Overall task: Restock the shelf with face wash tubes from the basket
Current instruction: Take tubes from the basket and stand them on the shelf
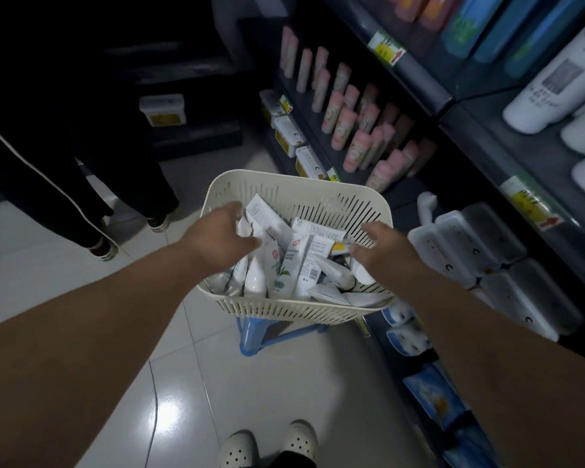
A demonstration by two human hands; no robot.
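A cream slotted basket (284, 187) stands in the middle of the head view, filled with several white face wash tubes (289, 265). Both of my hands are inside it. My left hand (218, 238) is at the basket's left side, with fingers and thumb curled round white tubes (250, 228). At the right side, my right hand (382, 253) has its fingers curled down onto a tube with a white cap (363, 275). The dark shelf (480, 153) runs along the right.
The basket rests on a blue stool (250, 339). The shelf carries pink tubes (352, 143), white bottles (547, 92), blue bottles and white packs (466, 241). Another person's dark-trousered legs (81, 197) stand at the left. My white shoes (267, 444) are on the tiled floor.
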